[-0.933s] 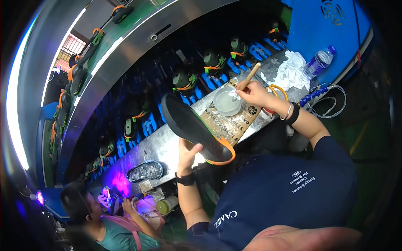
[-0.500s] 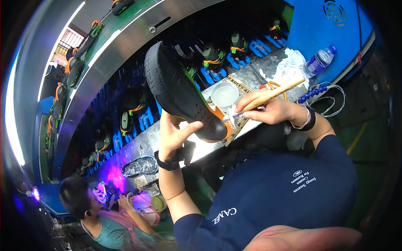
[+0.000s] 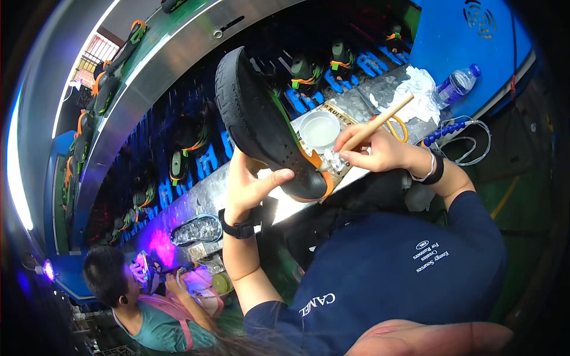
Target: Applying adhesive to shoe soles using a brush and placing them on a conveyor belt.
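My left hand (image 3: pixel 252 187) holds a black shoe (image 3: pixel 264 124) with orange and green trim, its sole side turned toward me and its far end raised. The thumb lies against the perforated side. In my right hand (image 3: pixel 374 148) is a brush (image 3: pixel 386 121) with a pale wooden handle, pinched between thumb and fingers. Its whitish tip is at the orange-trimmed edge at the near end of the shoe; whether it touches, I cannot tell. Just beyond that spot, a round tub of cloudy liquid (image 3: pixel 319 129) sits on printed brown cardboard (image 3: pixel 341 110).
Crumpled white paper (image 3: pixel 418 98) and a capped plastic bottle (image 3: pixel 457 85) lie at the right, near a blue jointed hose (image 3: pixel 442 133). Several shoes on blue holders (image 3: pixel 306 77) line the back. At lower left a co-worker (image 3: pixel 142 302) handles a shoe. A clear-wrapped sole (image 3: pixel 196 230) lies on the bench.
The shoe has risen slightly and shifted a little to the right. My right hand has tilted the brush handle more upright, its tip staying by the orange edge.
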A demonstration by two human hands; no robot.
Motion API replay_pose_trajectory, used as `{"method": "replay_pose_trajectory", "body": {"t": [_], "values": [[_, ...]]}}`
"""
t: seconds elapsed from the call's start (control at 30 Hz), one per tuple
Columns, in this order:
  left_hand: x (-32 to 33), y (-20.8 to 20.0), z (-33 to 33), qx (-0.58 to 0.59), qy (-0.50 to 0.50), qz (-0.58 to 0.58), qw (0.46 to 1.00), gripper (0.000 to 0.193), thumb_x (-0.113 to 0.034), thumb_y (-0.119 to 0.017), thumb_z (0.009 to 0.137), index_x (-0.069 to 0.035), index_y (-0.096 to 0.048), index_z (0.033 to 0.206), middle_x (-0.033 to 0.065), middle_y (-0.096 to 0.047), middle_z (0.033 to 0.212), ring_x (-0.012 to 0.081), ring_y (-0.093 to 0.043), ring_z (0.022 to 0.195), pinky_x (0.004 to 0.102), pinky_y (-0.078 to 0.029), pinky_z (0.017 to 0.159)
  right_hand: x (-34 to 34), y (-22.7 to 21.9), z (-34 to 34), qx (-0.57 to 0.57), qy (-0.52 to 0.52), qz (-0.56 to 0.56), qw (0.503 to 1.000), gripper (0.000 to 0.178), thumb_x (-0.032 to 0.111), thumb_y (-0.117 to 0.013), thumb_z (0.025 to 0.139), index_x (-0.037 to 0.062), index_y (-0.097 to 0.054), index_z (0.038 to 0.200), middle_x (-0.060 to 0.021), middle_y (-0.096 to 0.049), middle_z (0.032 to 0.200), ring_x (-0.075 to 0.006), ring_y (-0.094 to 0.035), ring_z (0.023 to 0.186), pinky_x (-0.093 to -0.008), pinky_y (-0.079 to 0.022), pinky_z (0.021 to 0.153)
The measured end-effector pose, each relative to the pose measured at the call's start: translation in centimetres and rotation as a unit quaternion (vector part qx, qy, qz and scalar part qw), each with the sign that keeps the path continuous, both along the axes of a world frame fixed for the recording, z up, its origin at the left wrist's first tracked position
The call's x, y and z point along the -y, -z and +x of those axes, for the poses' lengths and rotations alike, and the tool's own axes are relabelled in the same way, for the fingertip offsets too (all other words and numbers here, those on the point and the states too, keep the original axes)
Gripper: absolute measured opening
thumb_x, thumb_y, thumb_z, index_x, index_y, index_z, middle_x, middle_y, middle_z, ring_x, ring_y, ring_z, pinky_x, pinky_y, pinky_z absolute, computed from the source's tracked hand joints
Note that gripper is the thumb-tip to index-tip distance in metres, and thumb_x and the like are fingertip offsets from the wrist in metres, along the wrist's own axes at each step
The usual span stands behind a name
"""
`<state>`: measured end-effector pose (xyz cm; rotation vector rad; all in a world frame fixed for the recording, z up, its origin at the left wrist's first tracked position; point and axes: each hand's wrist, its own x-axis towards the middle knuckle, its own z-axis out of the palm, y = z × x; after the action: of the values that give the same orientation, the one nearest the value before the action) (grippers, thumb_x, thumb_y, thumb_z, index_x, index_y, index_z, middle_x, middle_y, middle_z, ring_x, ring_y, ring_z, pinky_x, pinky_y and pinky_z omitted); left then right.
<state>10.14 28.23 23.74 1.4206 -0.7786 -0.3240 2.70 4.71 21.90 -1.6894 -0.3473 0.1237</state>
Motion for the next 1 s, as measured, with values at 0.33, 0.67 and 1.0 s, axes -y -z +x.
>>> {"method": "replay_pose_trajectory", "body": {"t": [0.33,0.67,1.0], "values": [[0.3,-0.8,-0.6,0.023,-0.030,0.012,0.999,0.060,-0.002,-0.071,0.061,0.000,-0.036,0.110,0.0131,-0.055,0.093,0.0214,-0.057,0.085,0.0330,-0.046,0.074,-0.2,1.1,0.6,0.126,0.027,-0.025,0.991,0.011,0.005,-0.055,0.074,0.0013,-0.053,0.084,-0.0013,-0.052,0.069,-0.0034,-0.047,0.058,-0.0177,-0.037,0.050],[0.2,-0.7,-0.7,0.143,-0.075,0.030,0.986,0.047,0.002,-0.070,0.058,0.005,-0.048,0.100,0.0121,-0.056,0.094,0.0197,-0.055,0.088,0.0298,-0.042,0.079,-0.7,1.5,-1.2,0.088,0.014,0.011,0.996,0.009,0.006,-0.052,0.077,-0.0002,-0.052,0.083,-0.0024,-0.053,0.070,-0.0050,-0.048,0.059,-0.0184,-0.039,0.052],[0.2,-0.8,-0.5,0.167,-0.069,0.033,0.983,0.046,-0.002,-0.072,0.059,0.002,-0.047,0.098,0.0094,-0.059,0.085,0.0152,-0.057,0.080,0.0268,-0.044,0.073,-0.3,2.2,-0.6,0.014,0.044,0.093,0.995,0.011,0.008,-0.053,0.078,0.0001,-0.051,0.085,-0.0024,-0.051,0.070,-0.0056,-0.048,0.060,-0.0195,-0.040,0.052]]}}
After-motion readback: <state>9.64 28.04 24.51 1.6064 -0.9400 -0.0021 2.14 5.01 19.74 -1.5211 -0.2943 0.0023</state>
